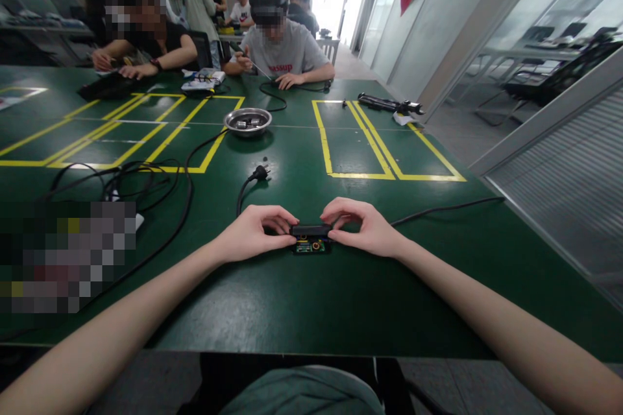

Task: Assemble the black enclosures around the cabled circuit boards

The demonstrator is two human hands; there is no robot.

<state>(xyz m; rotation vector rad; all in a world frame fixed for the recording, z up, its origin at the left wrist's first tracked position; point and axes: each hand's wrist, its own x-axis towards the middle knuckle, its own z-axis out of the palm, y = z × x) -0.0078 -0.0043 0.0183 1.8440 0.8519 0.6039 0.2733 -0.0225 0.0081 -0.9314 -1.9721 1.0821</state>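
Note:
A small black casing with a circuit board (311, 246) showing in it is in front of me on the green table. Along its far side stands a black cover (311, 231), tilted up. My left hand (256, 232) pinches the left end of this cover between thumb and fingers. At the right end, my right hand (363, 228) grips it the same way. Copper coils and small parts show on the board, whose far part is hidden by the cover. How the cover meets the casing I cannot make out.
Beyond my left hand lies a black power plug (260, 173) on its cord. A metal bowl (248, 122) holds small metal parts. Coiled black cables (131, 175) are at left. Another black cable (448, 207) runs rightward. Two people sit across the table (302, 311), working.

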